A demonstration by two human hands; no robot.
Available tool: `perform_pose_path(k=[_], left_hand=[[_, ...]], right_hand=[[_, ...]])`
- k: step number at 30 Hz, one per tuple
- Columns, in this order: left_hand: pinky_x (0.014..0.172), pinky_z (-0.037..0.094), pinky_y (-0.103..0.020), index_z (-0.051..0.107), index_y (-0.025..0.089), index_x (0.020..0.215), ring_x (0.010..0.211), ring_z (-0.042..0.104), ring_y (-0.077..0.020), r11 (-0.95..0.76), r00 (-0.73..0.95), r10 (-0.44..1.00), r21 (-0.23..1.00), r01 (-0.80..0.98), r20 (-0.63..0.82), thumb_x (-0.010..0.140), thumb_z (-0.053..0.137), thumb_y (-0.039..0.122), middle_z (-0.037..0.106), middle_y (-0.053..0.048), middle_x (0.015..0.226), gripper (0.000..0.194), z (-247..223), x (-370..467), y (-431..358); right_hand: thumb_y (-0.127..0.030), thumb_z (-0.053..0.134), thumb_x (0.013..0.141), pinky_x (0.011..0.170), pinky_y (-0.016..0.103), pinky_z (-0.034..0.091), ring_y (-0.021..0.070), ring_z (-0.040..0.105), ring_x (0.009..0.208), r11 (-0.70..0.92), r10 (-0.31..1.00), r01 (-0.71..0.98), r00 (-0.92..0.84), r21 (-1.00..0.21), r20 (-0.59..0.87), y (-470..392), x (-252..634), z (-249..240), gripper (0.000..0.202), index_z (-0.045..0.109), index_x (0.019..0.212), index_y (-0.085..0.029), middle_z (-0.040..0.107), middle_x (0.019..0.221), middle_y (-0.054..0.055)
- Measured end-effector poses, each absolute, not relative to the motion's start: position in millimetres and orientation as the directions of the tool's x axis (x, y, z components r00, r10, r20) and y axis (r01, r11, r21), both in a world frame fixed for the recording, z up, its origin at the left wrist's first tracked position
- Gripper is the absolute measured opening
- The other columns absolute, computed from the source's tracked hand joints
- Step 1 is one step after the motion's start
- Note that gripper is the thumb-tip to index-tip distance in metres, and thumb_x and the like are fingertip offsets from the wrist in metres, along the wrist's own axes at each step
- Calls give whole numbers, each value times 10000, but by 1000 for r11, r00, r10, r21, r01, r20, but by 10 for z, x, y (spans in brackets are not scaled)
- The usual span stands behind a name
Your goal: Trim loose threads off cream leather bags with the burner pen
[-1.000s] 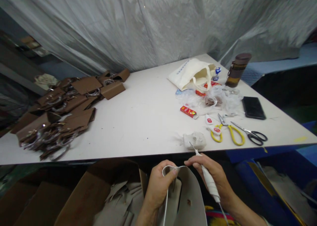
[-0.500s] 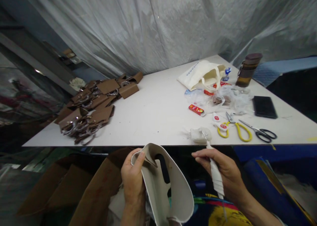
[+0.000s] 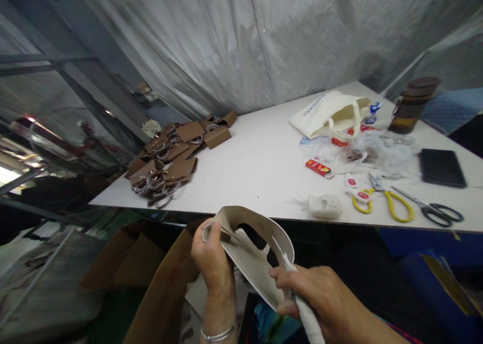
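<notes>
My left hand (image 3: 213,258) is closed on the rolled upper corner of a beige bag piece (image 3: 260,271), stiff and curved, with an oval cut-out. My right hand (image 3: 305,288) grips a thin-tipped tool (image 3: 307,316) whose handle is wrapped in white. Its slim tip points up and left, against or just in front of the piece's right edge; which one I cannot tell. The right fingers are close to that edge and may touch it. Behind the right hand, on the table's front edge, lies a whitish lump (image 3: 324,206).
On the white table (image 3: 249,163), brown pieces with clear-wrapped rings (image 3: 169,158) are piled at left. At right are yellow-handled scissors (image 3: 396,205), black-handled scissors (image 3: 439,214), a red box (image 3: 319,168), a cloth bag (image 3: 320,115), a bottle (image 3: 413,105) and a phone (image 3: 441,168). A cardboard box (image 3: 162,283) stands below.
My right hand has brought the tool from the whitish lump down and left to the beige piece's right edge. The left hand keeps its hold. The view has turned left.
</notes>
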State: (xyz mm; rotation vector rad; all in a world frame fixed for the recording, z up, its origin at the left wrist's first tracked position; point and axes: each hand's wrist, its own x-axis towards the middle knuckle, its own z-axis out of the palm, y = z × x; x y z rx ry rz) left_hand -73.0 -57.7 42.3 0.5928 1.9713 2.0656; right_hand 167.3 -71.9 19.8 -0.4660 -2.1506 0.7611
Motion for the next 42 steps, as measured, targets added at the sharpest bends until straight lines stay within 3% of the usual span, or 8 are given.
perform_pose_path(k=[5,9,13,17,23,35,42], left_hand=[[759,519,-315,713,171,1044,787,655,-187,-80,-875,480,997,22,58,781,789,387,724,-24,884,349,217,-598,-560],[765,539,-323,696,162,1053,797,678,-203,-67,-857,515,995,-80,-34,770,804,404,735,-33,888,387,-22,-575,-655],[744,551,-330,708,161,1060,809,700,-227,-1,-847,529,998,-64,-53,763,817,432,750,-49,912,417,-138,-619,-844],[811,543,-351,758,158,994,907,710,-268,122,-859,510,985,120,41,768,810,435,771,-77,963,361,-180,-718,-1044],[923,514,-397,792,163,956,973,712,-304,246,-847,507,915,319,159,789,781,394,794,-96,974,285,-268,-840,-1180],[928,514,-405,782,176,939,987,709,-321,281,-870,474,913,298,138,781,767,419,795,-101,979,290,-366,-863,-1194],[866,528,-360,757,174,931,964,706,-299,267,-886,460,941,207,65,760,774,398,775,-78,950,282,-415,-821,-1240]], right_hand=[[-431,657,995,645,231,592,204,776,753,763,605,205,-560,-613,566,-679,1666,165,317,565,1228,-235,782,985,76],[-377,691,960,547,234,563,195,724,625,760,635,331,-559,-559,532,-695,1730,30,200,583,1067,-248,725,794,20],[-361,662,974,497,234,525,189,688,590,779,621,367,-558,-508,550,-742,1746,-101,140,573,965,-254,687,755,18],[-227,616,957,547,241,553,208,699,677,770,630,346,-544,-536,554,-781,1736,-142,43,591,978,-254,698,805,46],[-94,518,916,672,256,599,211,701,744,755,638,286,-527,-590,562,-805,1722,-152,248,630,1059,-264,733,884,63],[-41,452,858,622,234,592,198,698,738,740,658,305,-513,-599,551,-787,1642,-206,307,599,1030,-249,696,868,60],[29,381,695,714,267,641,219,775,917,765,644,385,-435,-516,630,-764,1581,-455,631,618,1224,-220,712,1149,140]])
